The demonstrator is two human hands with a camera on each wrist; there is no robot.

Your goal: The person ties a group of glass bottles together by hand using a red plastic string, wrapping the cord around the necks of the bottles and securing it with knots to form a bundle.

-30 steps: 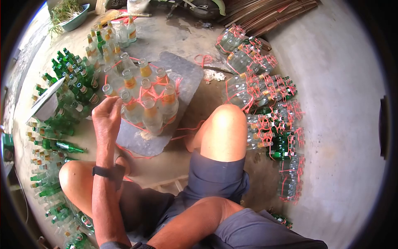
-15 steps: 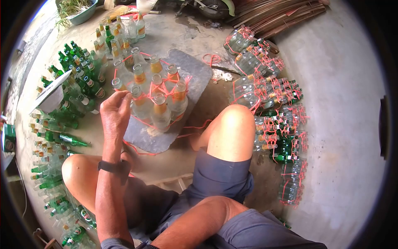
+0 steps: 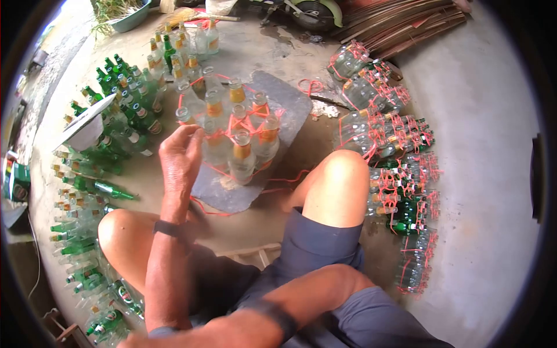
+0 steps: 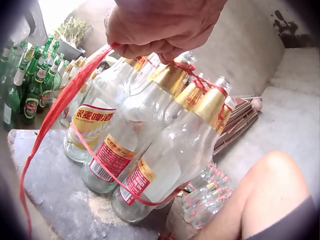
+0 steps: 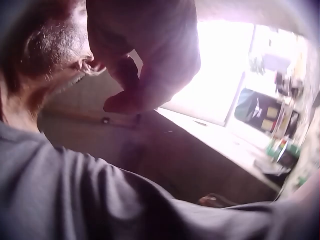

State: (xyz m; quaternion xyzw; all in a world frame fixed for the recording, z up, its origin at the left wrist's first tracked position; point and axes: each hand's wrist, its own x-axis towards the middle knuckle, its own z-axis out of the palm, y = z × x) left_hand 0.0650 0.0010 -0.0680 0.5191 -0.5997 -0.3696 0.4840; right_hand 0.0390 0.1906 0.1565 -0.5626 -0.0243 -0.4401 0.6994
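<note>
My left hand (image 3: 181,153) is at the near left side of a cluster of clear glass beer bottles (image 4: 150,170) with gold neck foil. Its thumb and fingers pinch a red plastic twine (image 4: 60,102), whose free length hangs down to the left. More twine loops around the bottle necks and low around their bodies. The cluster stands upright on a grey slab (image 3: 287,127). My right hand (image 5: 160,55) is raised near the person's head, dark against the light, with fingers bent and thumb toward them; I cannot tell whether it holds anything.
Loose green bottles (image 3: 125,93) stand at the left, partly behind a tilted white board (image 3: 84,127). Bundles of bottles tied with red twine (image 3: 360,130) line the right side by the wall. A bundle of thin sticks (image 3: 406,26) and a motorbike wheel (image 3: 316,13) are at the back.
The head view has turned, so the scene slides right in it. My right forearm has swung up into the bottom of the view, blurred. The left hand keeps its place by the bottles.
</note>
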